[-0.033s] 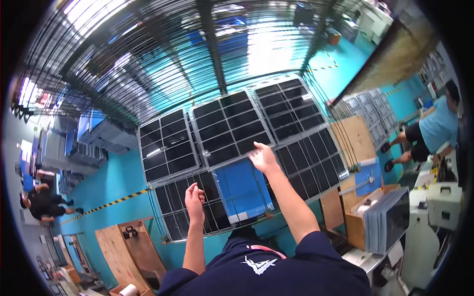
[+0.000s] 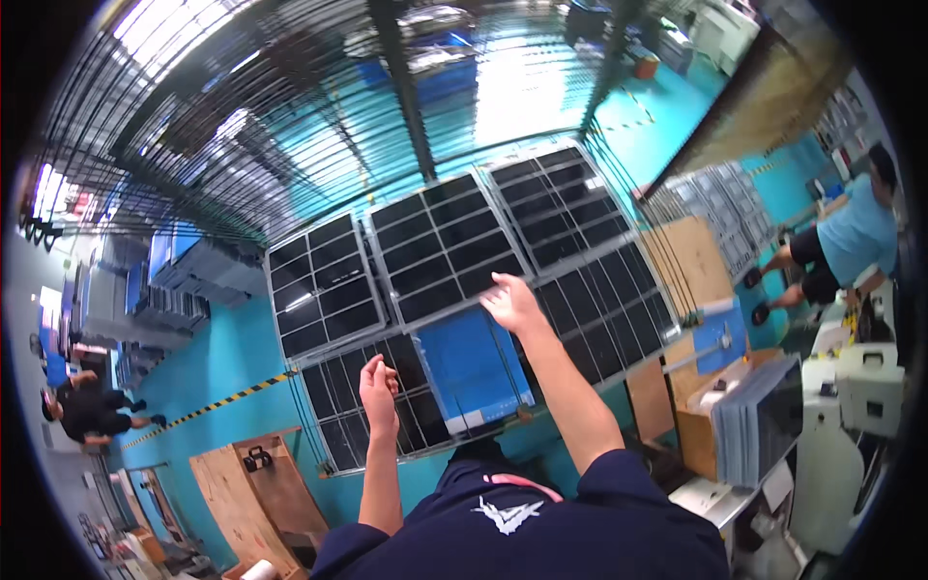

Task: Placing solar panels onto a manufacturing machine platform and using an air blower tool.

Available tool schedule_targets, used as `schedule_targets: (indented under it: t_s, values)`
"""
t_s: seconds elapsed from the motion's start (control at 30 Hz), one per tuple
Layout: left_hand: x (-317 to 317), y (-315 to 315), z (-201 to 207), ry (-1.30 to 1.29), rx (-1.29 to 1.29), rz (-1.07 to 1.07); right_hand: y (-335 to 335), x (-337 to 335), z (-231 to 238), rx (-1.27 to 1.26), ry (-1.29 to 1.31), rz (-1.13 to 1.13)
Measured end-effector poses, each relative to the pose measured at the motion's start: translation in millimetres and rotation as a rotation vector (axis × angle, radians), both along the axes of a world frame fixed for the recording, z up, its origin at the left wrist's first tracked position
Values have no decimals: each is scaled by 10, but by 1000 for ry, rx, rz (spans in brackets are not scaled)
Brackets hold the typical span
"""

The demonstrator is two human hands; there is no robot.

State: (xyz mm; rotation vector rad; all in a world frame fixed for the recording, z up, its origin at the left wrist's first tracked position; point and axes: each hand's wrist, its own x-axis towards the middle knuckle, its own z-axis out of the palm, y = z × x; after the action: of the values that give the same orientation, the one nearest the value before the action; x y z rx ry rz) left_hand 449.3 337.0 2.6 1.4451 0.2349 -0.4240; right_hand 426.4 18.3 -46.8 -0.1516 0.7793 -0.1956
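Several flat black panels with pale grid lines lie in a wire rack in front of me. My right hand (image 2: 512, 304) has its fingers stretched out, slightly blurred, over the lower edge of the middle black panel (image 2: 445, 246). Under and beside that hand lies a flat blue sheet (image 2: 472, 372) in the rack's near row. My left hand (image 2: 379, 391) is raised over the near left black panel (image 2: 338, 401), its fingers curled together, with nothing visible in them. Whether either hand touches the panels is hard to tell.
Wire rack bars (image 2: 174, 135) rise beyond the panels. Stacked grey sheets (image 2: 754, 425) stand at the right beside machines. A wooden box (image 2: 246, 493) is at lower left. One person (image 2: 855, 237) is at the far right, another (image 2: 87, 406) at the far left.
My right hand has shifted slightly left over the panel edge. The view has turned a little; the left hand keeps its curled shape.
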Motion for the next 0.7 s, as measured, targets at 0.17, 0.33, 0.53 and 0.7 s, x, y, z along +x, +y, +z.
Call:
schedule_targets:
  t_s: [0.17, 0.33, 0.53, 0.7]
  values:
    - [95, -102, 73, -64, -86, -50, 208, -477, 417, -25, -27, 62]
    - [328, -656, 126, -169, -44, -229, 688, -1702, 584, -149, -539, 49]
    - [-198, -2156, 486, -352, 64, -606, 1007, -3657, 717, -213, -200, -407]
    - [-1893, -3148, 864, -615, -130, -1361, 1630, -5124, 950, -366, -317, -1036]
